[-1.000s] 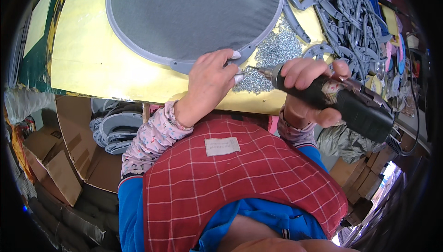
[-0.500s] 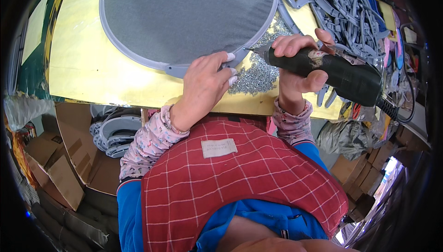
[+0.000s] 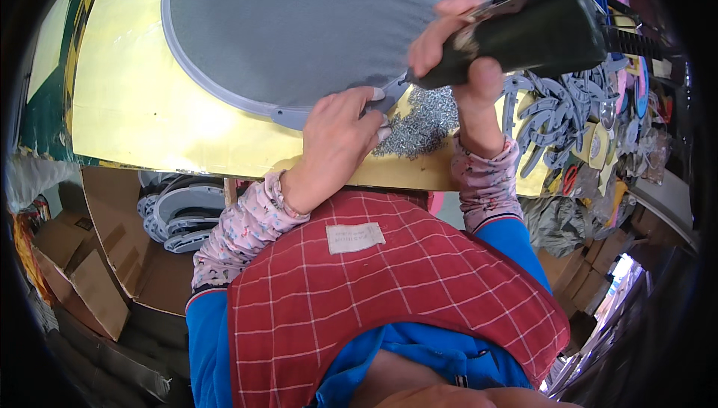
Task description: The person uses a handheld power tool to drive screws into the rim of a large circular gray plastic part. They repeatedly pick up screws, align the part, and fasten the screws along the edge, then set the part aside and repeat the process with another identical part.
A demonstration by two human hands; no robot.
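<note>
A large round grey panel (image 3: 307, 26) with a pale grey rim lies on the yellow-covered table. Along its near edge sits a curved grey plastic piece (image 3: 287, 118). My left hand (image 3: 336, 135) is closed on that piece, with white coverings on the fingertips. In my right hand (image 3: 479, 94) is a black corded electric screwdriver (image 3: 535, 34), held nearly level and pointing left. Its nose is at the right end of the curved piece; my fingers partly hide the tip. Under the tool a heap of small silver screws (image 3: 419, 125) spreads beside the panel.
Many loose grey curved parts (image 3: 557, 112) are piled on the right. The tool's cord (image 3: 636, 43) runs off to the right. Below the table's left side, an open cardboard box (image 3: 120, 236) stands by more curved grey parts (image 3: 187, 210).
The screwdriver's rear has swung up and away, so the tool lies more level, and its nose has come closer to the curved piece. My left hand has barely moved.
</note>
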